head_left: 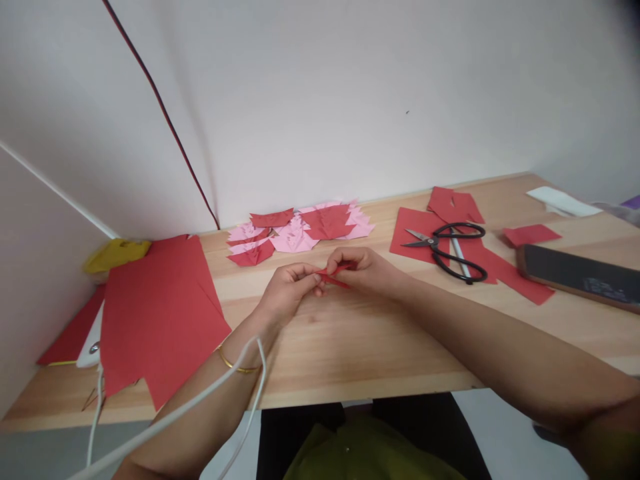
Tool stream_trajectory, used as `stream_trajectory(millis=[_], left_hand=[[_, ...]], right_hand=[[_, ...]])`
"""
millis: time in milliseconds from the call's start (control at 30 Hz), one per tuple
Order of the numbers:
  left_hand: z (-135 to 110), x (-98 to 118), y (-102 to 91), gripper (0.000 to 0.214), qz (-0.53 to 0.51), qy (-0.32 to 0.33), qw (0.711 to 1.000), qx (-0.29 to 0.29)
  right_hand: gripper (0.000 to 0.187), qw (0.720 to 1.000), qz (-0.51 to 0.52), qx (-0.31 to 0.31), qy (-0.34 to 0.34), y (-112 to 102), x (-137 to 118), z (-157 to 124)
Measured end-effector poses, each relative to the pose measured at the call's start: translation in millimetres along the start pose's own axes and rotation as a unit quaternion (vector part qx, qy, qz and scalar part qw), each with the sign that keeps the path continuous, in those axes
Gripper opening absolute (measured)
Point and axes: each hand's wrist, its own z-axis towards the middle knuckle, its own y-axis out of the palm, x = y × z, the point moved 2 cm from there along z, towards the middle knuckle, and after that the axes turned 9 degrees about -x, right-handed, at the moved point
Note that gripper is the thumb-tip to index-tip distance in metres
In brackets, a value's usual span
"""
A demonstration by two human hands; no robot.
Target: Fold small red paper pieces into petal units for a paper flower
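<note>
Between my two hands a small folded piece of red paper [336, 277] is held just above the wooden table. My left hand [291, 288] pinches its left end between thumb and fingers. My right hand [364, 270] grips the other end, its fingers curled and partly hiding the paper. Behind the hands, near the wall, lie several folded red papers [327, 222] and pink papers [293, 237] with cut, pointed edges. A pair of black-handled scissors [431, 243] rests with its blades apart on red paper pieces [407, 227] to the right.
Large red sheets [160, 313] cover the left part of the table [350, 360], beside a yellow item [117, 255]. A white cable [200, 395] crosses in front of my left forearm. A dark phone-like slab [585, 275] and a white strip [563, 199] lie at the right.
</note>
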Motion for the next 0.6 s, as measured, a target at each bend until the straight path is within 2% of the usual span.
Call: stream_trajectory(millis=[200,267,400,600], left_hand=[[-3.5,4.9,-1.3,0.028,-0.034,-0.055,0.997,-0.037],[-3.6,4.1,-1.5,0.028,-0.012,-0.057,0.998,-0.037],[-4.0,4.0,-0.6,0.025,0.050,-0.043,0.997,-0.045],[-6.1,9.4,3.5,0.022,0.141,-0.044,0.988,-0.050]], right_hand=[[0.014,0.998,-0.034,-0.052,-0.017,-6.8,-3.2,-2.1],[0.014,0.998,-0.026,-0.064,-0.011,-7.3,-1.3,-1.9],[0.014,0.999,0.001,-0.050,0.015,-7.5,2.2,-0.6],[0.012,0.997,-0.027,-0.043,0.059,-5.5,-0.8,-0.6]])
